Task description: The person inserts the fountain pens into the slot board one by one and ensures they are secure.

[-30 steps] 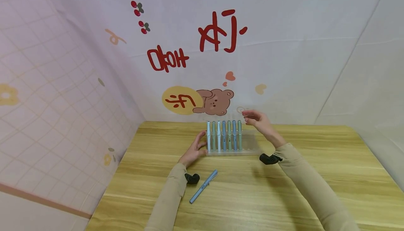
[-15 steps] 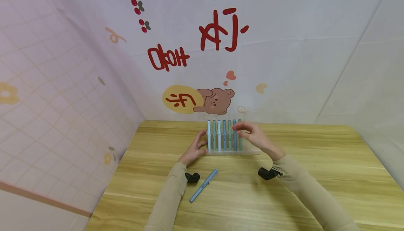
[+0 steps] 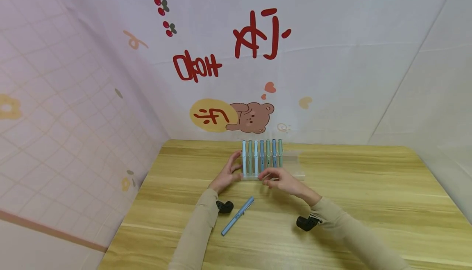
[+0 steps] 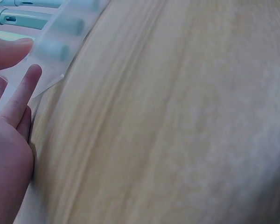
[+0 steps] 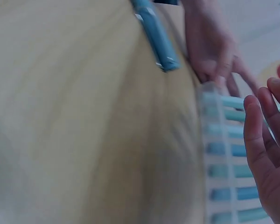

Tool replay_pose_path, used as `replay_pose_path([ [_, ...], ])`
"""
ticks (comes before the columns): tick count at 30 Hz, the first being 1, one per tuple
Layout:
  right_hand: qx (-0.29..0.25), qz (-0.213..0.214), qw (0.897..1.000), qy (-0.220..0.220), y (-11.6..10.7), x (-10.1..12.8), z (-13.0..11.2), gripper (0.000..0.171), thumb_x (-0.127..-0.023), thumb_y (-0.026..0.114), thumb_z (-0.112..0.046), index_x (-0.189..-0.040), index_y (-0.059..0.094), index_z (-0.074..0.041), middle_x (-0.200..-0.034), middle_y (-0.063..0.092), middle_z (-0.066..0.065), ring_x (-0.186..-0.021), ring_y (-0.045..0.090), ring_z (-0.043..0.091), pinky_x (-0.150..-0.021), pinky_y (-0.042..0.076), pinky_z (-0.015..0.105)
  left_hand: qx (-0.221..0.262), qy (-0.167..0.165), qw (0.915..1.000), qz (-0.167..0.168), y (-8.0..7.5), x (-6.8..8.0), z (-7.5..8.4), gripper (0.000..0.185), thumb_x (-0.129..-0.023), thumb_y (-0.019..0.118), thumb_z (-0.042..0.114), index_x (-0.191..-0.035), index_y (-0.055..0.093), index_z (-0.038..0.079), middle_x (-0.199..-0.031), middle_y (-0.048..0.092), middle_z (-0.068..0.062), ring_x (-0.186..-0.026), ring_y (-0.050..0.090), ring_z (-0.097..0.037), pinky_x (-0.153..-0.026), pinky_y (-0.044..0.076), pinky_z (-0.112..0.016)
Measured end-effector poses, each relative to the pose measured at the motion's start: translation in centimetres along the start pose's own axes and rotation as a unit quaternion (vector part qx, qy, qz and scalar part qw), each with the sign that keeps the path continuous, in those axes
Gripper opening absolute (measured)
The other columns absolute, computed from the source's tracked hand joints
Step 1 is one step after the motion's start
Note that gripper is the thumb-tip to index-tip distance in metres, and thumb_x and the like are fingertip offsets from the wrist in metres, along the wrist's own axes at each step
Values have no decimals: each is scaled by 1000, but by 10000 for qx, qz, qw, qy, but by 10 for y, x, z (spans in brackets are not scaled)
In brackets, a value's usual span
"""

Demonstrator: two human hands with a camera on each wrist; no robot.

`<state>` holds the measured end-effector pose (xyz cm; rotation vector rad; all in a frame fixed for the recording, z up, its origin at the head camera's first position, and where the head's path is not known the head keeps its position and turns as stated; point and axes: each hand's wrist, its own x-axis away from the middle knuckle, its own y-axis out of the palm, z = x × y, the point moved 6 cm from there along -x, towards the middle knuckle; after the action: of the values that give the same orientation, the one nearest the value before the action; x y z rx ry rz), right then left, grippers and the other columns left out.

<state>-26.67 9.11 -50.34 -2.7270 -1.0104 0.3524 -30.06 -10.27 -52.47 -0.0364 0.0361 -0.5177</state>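
Note:
A clear pen rack point(image 3: 295, 167) stands near the back of the table and holds several upright pens point(image 3: 256, 155) in light blue, green and darker blue. My left hand point(image 3: 224, 178) holds the rack's left end, thumb at the lower front corner and a finger higher up the side. In the left wrist view, its fingers point(image 4: 23, 93) lie right at the frosted end. My right hand point(image 3: 284, 181) hovers at the rack's lower front edge, fingers loosely bent with nothing between them, overlapping the lower ends of some pens. A loose blue pen point(image 3: 237, 216) lies diagonally on the table between my forearms.
The wood-grain table point(image 3: 177, 188) runs back to a white wall cloth point(image 3: 332, 77) with a printed bear and red characters. The rack's right part is without pens. Black wrist-worn cameras stick out below each hand, the left one point(image 3: 225, 207) close beside the loose pen.
My right hand has come from above the rack's right side, across the pens, down and left to its lower front edge. My left hand, the rack and the loose pen have stayed put.

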Motion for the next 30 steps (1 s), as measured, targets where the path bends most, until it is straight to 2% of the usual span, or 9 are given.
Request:
replay_pose_path([
  [6, 303, -281, 9991, -14, 20, 0, 6, 23, -91, 59, 2, -114, 63, 6, -110, 62, 26, -97, 60, 41, -75, 52, 30, -50, -12, 10000, 35, -1, -1, 0, 86, -87, 55, -16, -155, 13, 15, -160, 7, -11, -134, 30, -42, -99, 41, -46],
  [11, 262, -560, 9980, -100, 38, 1, 6, 22, -93, 57, 3, -114, 63, 5, -110, 64, 22, -94, 60, 40, -74, 53, 35, -54, 36, 10000, 71, -2, -1, -1, 87, -86, 55, -17, -155, 15, 17, -159, 8, -12, -134, 30, -43, -99, 41, -47],
  [13, 265, -740, 9968, -111, 45, 2, 6, 23, -94, 56, 3, -115, 63, 4, -111, 64, 20, -96, 60, 39, -78, 53, 37, -24, 48, 9999, 87, -2, -1, -1, 87, -86, 55, -18, -155, 15, 16, -159, 8, -12, -134, 30, -43, -98, 41, -47],
  [18, 532, -1147, 9917, -233, 60, 5, 6, 26, -93, 56, 5, -117, 64, 1, -110, 65, 13, -98, 59, 29, -84, 48, 32, 24, 36, 9999, 96, -1, 0, -1, 86, -86, 55, -17, -155, 17, 18, -159, 8, -13, -134, 30, -43, -97, 42, -45],
  [22, 568, -1219, 9904, -311, 65, 5, 9, 28, -89, 60, 7, -116, 64, 1, -106, 64, 13, -90, 56, 29, -79, 48, 30, 38, 102, 9999, 32, -1, 0, 2, 85, -86, 54, -18, -155, 13, 13, -159, 6, -15, -134, 29, -45, -101, 38, -51],
  [25, 605, -1169, 9909, -298, 67, 5, 11, 28, -87, 65, 6, -114, 65, 0, -101, 64, 12, -85, 55, 22, -75, 47, 27, 28, 179, 9998, -26, 0, 0, 4, 85, -86, 53, -19, -155, 10, 8, -159, 4, -18, -133, 28, -47, -103, 34, -55],
  [30, 826, -1081, 9905, -205, 68, 8, 16, 26, -86, 68, 0, -111, 66, -2, -90, 61, 6, -74, 49, 7, -63, 42, 20, -44, 169, 9998, -30, 1, 1, 5, 85, -86, 53, -18, -155, 11, 10, -159, 5, -18, -133, 29, -46, -99, 40, -46],
])
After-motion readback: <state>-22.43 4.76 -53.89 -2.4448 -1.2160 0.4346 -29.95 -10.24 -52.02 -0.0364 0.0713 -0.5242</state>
